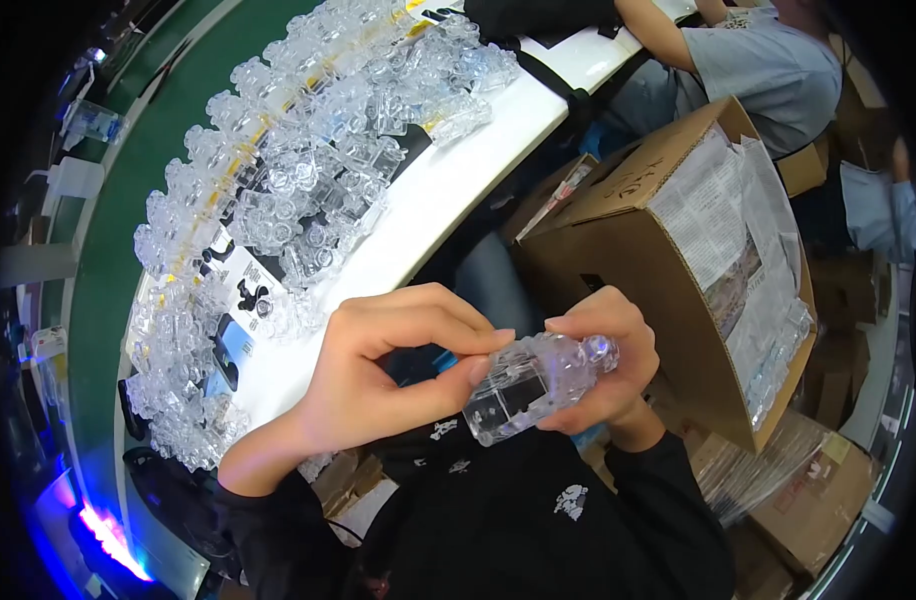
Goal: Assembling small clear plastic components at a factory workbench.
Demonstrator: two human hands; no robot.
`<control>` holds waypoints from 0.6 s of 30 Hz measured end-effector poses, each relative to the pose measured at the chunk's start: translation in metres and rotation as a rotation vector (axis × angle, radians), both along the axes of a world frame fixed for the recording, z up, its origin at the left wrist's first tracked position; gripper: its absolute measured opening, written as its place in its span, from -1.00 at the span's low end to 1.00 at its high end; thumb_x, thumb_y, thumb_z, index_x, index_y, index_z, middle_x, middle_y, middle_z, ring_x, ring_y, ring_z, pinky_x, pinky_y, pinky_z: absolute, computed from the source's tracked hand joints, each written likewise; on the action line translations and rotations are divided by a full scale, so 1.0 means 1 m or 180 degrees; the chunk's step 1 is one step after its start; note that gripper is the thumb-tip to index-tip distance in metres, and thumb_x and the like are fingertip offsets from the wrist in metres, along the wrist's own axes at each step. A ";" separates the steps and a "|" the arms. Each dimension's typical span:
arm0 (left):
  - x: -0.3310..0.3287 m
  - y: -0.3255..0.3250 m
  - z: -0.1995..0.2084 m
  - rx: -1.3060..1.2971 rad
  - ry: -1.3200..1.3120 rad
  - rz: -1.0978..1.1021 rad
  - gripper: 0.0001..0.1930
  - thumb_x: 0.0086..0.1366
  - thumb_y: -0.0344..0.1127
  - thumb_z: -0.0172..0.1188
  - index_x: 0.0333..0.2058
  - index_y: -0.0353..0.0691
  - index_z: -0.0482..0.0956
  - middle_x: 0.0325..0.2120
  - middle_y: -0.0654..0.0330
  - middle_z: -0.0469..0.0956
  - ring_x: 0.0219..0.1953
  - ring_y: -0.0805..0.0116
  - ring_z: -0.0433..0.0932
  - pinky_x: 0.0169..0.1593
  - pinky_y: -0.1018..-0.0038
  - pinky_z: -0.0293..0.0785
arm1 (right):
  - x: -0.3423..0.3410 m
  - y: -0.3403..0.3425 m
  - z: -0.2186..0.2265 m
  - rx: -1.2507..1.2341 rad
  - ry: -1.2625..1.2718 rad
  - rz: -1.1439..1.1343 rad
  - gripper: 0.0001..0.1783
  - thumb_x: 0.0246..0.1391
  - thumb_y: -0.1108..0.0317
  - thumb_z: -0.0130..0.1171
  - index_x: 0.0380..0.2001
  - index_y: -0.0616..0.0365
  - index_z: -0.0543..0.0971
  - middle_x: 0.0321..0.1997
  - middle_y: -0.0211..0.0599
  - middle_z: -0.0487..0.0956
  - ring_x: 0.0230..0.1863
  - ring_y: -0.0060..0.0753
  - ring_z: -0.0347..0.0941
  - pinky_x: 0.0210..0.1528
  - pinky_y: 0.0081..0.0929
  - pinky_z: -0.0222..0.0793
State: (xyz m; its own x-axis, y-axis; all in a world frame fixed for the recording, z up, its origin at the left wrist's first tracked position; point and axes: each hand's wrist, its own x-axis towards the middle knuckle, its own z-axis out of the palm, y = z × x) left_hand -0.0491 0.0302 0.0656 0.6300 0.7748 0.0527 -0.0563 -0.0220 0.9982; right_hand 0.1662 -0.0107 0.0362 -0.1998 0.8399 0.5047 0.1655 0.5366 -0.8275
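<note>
From where I'm standing, the whole business sits just in front of the person's chest: a clear bottle-like piece (526, 396), tipped well over, its long axis slanting from the broad, boxy end at lower left up to the knobbly, narrower end at upper right. That narrower end lies in the right hand (630, 370), whose grip is closed on it from the right, thumb along the upper side and fingers underneath. The boxy end pokes out free of that grip, toward the person's left.

The left hand (350, 392) comes in from the other side, thumb and forefinger bent to nearly meet at the upper left edge of the piece. It is the nearer hand to the boxy end, which lies just below and to the right of those fingertips. Whether that grip is pinched on the edge, on something thin, or only resting there, I can't tell.

Beyond the left hand, a heap of similar clear pieces (308, 165) covers much of the white worktop (428, 220). On the right, past the right hand, stands an open cardboard box (603, 255) with newspaper (700, 205) inside.
</note>
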 end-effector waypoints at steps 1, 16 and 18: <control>0.000 -0.001 -0.001 -0.0260 -0.0059 -0.0004 -0.82 -0.03 -0.65 0.12 -0.38 -0.44 0.57 -0.39 0.01 0.53 -0.33 0.36 0.51 -0.23 0.56 0.39 | 0.000 -0.002 0.000 0.0046 -0.0070 -0.0049 -0.34 -0.54 0.20 0.53 -0.28 0.24 0.50 -0.46 -0.35 0.50 -0.51 -0.50 0.41 -0.48 -0.65 0.32; 0.008 -0.025 0.006 0.0894 0.0302 0.0707 -0.78 -0.16 -0.63 0.21 -0.42 -0.41 0.57 -0.48 0.03 0.54 -0.39 0.26 0.57 -0.30 0.53 0.48 | -0.002 -0.014 0.002 0.0756 -0.0663 0.0001 -0.29 -0.52 0.22 0.52 -0.22 0.21 0.39 -0.35 -0.32 0.42 -0.45 -0.36 0.53 -0.51 -0.59 0.48; 0.008 -0.026 0.005 0.0954 0.0411 0.0759 -0.78 -0.16 -0.63 0.21 -0.42 -0.41 0.57 -0.47 0.02 0.55 -0.41 0.27 0.57 -0.31 0.55 0.49 | -0.003 -0.013 0.000 0.0744 -0.0633 -0.0003 -0.28 -0.53 0.24 0.52 -0.22 0.23 0.39 -0.35 -0.33 0.40 -0.43 -0.33 0.54 -0.50 -0.57 0.49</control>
